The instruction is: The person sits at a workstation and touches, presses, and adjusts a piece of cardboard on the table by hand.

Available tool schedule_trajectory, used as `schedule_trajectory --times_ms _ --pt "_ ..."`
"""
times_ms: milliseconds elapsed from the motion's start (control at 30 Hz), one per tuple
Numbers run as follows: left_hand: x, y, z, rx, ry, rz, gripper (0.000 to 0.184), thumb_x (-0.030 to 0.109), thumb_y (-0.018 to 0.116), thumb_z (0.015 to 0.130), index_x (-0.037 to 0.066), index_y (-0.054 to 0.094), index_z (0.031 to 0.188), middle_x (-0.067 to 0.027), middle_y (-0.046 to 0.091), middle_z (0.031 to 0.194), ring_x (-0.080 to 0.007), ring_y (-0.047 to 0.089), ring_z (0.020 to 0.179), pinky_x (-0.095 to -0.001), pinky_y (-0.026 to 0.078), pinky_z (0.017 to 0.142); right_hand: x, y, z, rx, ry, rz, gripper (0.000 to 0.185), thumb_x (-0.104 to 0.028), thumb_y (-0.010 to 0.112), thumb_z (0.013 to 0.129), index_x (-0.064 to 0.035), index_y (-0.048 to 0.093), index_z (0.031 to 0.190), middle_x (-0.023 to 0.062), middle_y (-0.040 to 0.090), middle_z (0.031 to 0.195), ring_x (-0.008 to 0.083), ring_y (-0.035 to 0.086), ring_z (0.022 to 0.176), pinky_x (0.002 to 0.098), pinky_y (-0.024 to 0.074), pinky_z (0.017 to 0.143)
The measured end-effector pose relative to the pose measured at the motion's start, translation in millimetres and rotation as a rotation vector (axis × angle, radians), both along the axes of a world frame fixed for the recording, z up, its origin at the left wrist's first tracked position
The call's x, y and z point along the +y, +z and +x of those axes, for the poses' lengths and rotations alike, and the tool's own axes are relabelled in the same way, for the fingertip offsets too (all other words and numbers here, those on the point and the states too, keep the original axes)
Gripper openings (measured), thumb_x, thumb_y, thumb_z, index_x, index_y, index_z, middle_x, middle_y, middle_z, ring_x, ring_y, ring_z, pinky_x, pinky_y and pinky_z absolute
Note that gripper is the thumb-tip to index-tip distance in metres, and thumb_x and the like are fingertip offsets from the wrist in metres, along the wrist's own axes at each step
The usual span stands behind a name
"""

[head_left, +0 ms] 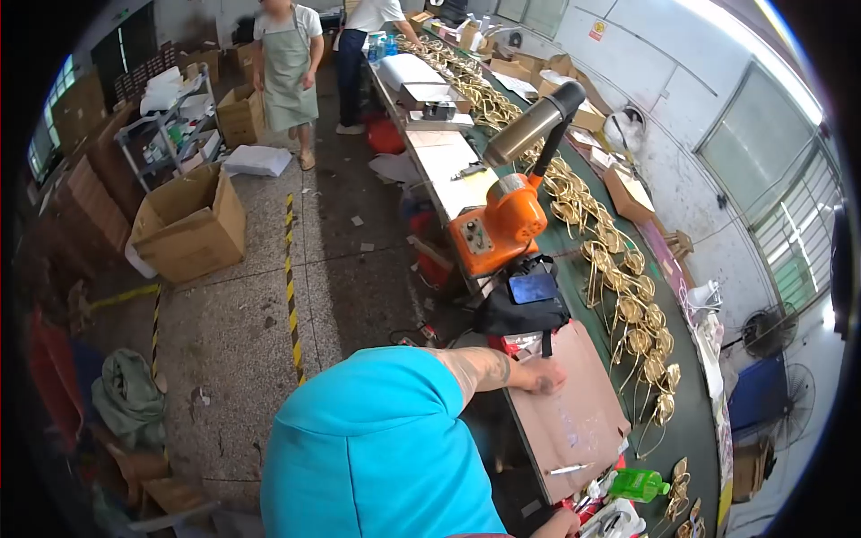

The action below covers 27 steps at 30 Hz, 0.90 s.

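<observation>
My left hand (542,377) is over the upper part of a brown cardboard sheet (574,421) on the bench. It looks rounded and is smeared by motion, so its fingers do not show clearly. My right hand (559,523) is cut off by the bottom edge, beside the sheet's lower end and a cluster of red and white items. Whether it holds anything is hidden. A thin white pen-like stick (569,469) lies on the sheet. A green bottle (639,485) lies on its side to the right of the cluster.
Gold wire-framed pieces (639,341) line the green belt (574,247). An orange machine (499,224) stands past a black bag (520,312) bearing a phone (533,287). An open carton (190,224) sits on the floor. A person in an apron (289,76) stands behind; another leans over the bench.
</observation>
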<state>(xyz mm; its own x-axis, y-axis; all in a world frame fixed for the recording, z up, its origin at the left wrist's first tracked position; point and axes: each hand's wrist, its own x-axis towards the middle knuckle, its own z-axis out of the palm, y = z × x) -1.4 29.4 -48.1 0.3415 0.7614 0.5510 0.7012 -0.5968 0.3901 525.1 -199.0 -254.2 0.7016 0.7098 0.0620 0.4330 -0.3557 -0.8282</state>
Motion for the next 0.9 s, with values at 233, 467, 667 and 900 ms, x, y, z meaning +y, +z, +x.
schedule_trajectory --times_ms 233,467,667,900 --pt "-9 6 3 0.014 0.014 0.01 0.024 0.025 0.058 0.087 0.007 0.064 0.073 -0.0139 0.071 0.082 -0.0352 0.067 0.074 -0.0425 0.055 0.07 -16 9 33 0.036 0.047 -0.063 0.036 -0.023 0.022 0.109 -0.0023 0.045 0.126 0.0335 0.066 0.114 0.0514 0.069 0.099 0.0583 0.0575 0.085" --pt "-9 21 -7 0.046 0.002 0.034 0.022 0.024 0.057 0.089 0.009 0.061 0.073 -0.0133 0.072 0.082 -0.0358 0.068 0.073 -0.0426 0.057 0.069 -1 17 23 0.127 0.024 -0.08 0.037 -0.024 0.022 0.109 -0.0025 0.045 0.127 0.0336 0.066 0.114 0.0515 0.069 0.099 0.0582 0.0574 0.085" --pt "-4 11 -9 0.061 -0.085 -0.099 0.018 0.021 0.058 0.086 0.009 0.061 0.073 -0.0114 0.07 0.079 -0.0341 0.066 0.073 -0.0415 0.055 0.069 -16 65 -19 0.178 -0.093 -0.126 0.038 -0.025 0.022 0.109 -0.0027 0.046 0.127 0.0337 0.066 0.114 0.0515 0.069 0.099 0.0581 0.0573 0.085" --pt "-14 27 -14 -0.006 -0.005 -0.16 0.025 0.024 0.056 0.09 0.007 0.064 0.073 -0.0136 0.073 0.078 -0.0363 0.069 0.07 -0.0433 0.056 0.067 3 159 -95 0.181 -0.333 -0.128 0.038 -0.026 0.021 0.109 -0.003 0.046 0.128 0.0338 0.066 0.113 0.0516 0.069 0.099 0.058 0.0571 0.085"
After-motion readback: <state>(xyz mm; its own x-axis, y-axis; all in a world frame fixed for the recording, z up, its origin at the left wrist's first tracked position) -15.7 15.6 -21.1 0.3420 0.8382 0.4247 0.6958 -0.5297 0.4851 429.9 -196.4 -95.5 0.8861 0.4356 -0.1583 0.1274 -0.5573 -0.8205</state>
